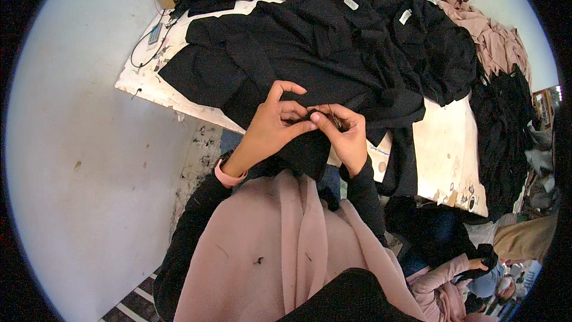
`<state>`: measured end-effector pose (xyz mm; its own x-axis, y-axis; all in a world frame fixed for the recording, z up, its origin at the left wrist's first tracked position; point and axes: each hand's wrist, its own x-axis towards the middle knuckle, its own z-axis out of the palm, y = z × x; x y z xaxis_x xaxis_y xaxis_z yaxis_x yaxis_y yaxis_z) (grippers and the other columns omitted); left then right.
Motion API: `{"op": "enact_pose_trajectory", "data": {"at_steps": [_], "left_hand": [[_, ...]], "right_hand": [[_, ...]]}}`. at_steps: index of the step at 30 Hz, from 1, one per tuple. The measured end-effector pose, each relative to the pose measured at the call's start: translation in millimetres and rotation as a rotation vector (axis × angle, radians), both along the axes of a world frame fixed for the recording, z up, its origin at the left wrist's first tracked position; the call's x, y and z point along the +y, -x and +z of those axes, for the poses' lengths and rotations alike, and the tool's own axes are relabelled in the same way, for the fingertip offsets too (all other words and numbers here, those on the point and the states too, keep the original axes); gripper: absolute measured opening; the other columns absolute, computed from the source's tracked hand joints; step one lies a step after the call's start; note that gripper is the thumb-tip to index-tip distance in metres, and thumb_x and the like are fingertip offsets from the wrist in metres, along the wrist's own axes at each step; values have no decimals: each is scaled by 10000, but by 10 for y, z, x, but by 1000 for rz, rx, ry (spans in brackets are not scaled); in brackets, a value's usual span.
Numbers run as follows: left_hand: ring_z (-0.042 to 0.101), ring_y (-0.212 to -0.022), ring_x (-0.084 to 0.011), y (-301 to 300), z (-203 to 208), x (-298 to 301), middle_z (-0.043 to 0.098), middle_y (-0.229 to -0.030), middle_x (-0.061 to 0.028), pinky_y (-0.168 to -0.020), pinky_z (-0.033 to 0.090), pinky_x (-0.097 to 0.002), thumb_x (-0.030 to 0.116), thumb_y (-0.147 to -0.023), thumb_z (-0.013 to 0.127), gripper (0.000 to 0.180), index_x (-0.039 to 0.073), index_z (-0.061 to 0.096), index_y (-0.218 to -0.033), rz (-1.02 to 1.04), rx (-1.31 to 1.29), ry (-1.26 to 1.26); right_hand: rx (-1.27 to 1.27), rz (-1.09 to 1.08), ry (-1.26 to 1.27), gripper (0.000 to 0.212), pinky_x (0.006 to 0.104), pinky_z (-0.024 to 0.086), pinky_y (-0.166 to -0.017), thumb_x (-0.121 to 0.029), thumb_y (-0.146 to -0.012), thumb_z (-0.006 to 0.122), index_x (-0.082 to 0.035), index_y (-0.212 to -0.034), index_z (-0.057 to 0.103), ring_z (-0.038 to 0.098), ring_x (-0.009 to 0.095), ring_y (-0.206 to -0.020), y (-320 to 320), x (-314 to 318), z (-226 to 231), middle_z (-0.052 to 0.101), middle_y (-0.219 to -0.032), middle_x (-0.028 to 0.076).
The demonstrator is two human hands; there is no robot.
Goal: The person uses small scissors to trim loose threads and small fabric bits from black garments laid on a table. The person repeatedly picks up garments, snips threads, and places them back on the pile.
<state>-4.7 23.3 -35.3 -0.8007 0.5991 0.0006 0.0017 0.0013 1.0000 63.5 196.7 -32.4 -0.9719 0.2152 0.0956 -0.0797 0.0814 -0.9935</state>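
My left hand [271,124] and my right hand [345,134] meet over the near edge of the table. Between their thumbs and fingertips they pinch a piece of black fabric [305,149], which hangs down toward my lap. The left index finger is raised and bent, away from the cloth. Some thin brownish strands show by the right fingers; what they are I cannot make out. Just beyond my hands a large black garment [286,53] lies spread in folds. A pink band circles my left wrist.
More black clothes with white labels [350,3] cover the worn white table [450,149]. A cable and a small keypad-like device [155,33] lie at its left corner. Pink cloth [485,33] is heaped at the back right. Another person [441,286] in pink sits at the lower right.
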Motion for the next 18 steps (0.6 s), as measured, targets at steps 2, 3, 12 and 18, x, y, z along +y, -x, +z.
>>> {"op": "enact_pose_trajectory", "data": {"at_steps": [2, 3, 12, 18], "left_hand": [[671, -884, -114, -2, 6, 4, 700, -932, -51, -729, 496, -224, 62, -825, 796, 622, 95, 369, -1277, -19, -5, -29], [672, -884, -115, 0, 8, 4, 699, -929, -51, -729, 497, -225, 63, -827, 794, 620, 94, 369, -1277, -25, -1, -53], [676, -849, -126, 27, 23, -25, 698, -888, -71, -731, 511, -239, 63, -822, 801, 635, 76, 365, -1283, -36, 26, -26], [664, -815, -120, 6, 61, 25, 705, -896, -92, -716, 513, -252, 23, -820, 785, 666, 76, 355, -1325, 36, -39, -164]], "right_hand": [[-46, -13, -3, 149, 207, 469, -709, -108, -905, 716, 28, -966, 728, 595, 48, -788, 11, 3, 20, 706, -860, 16], [-30, 11, 30, 146, 208, 470, -706, -104, -903, 718, 29, -963, 728, 595, 47, -784, 18, 0, 23, 707, -858, 16], [-50, -54, 97, 130, 223, 464, -719, -103, -896, 724, 27, -907, 719, 591, 74, -738, 12, -11, 58, 721, -848, 72], [4, -187, 23, 218, 232, 461, -769, -164, -892, 738, 19, -1005, 701, 580, 77, -790, -16, 109, 177, 680, -865, 29]]}}
